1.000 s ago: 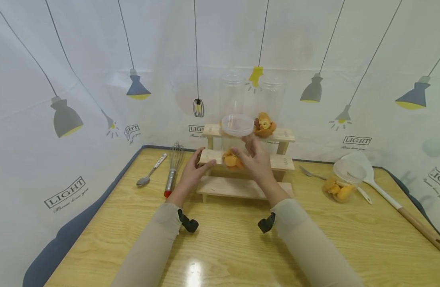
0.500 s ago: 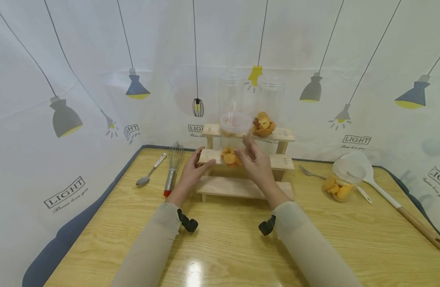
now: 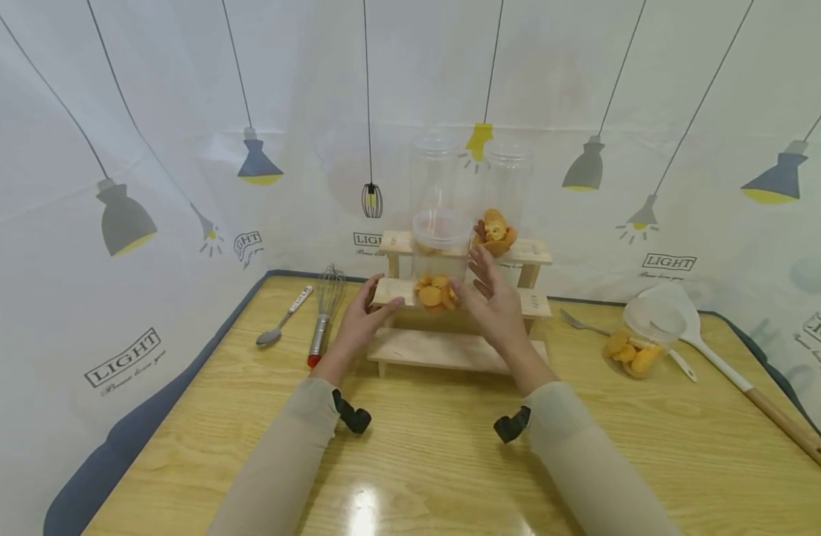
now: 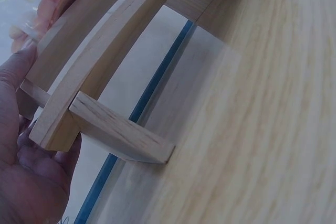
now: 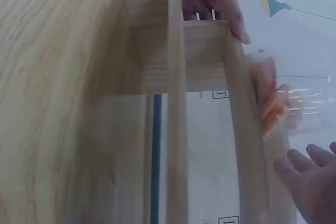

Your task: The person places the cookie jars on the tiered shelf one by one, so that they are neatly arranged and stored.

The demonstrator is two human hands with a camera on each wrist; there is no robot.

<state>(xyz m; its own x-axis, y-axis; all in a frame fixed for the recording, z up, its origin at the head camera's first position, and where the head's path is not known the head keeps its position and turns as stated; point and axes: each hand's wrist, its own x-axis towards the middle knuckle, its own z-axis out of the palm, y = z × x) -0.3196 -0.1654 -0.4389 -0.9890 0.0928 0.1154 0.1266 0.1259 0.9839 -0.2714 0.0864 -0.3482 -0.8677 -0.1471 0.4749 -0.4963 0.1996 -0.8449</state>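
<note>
A clear plastic jar [image 3: 440, 262] with orange snack-like pieces in its bottom stands upright on the middle step of a three-tier wooden stand [image 3: 443, 350]. My left hand [image 3: 360, 323] grips the left end of that step; in the left wrist view, the thumb of the hand [image 4: 31, 187] lies on top and its fingers reach underneath. My right hand [image 3: 499, 311] is just right of the jar, palm toward it. In the right wrist view, the fingers of this hand [image 5: 315, 184] are spread and hold nothing. Whether the thumb touches the jar, I cannot tell.
Two tall clear jars stand on the top step; the right jar [image 3: 496, 232] holds orange pieces. A spoon [image 3: 283, 318] and a whisk [image 3: 323, 316] lie left. Right are a fork [image 3: 580, 322], another jar [image 3: 634, 350] and a white spatula [image 3: 718, 361].
My right hand has drawn slightly right, away from the jar, and its fingers have opened out. The jar has shifted slightly on the step. My left hand keeps its place on the stand.
</note>
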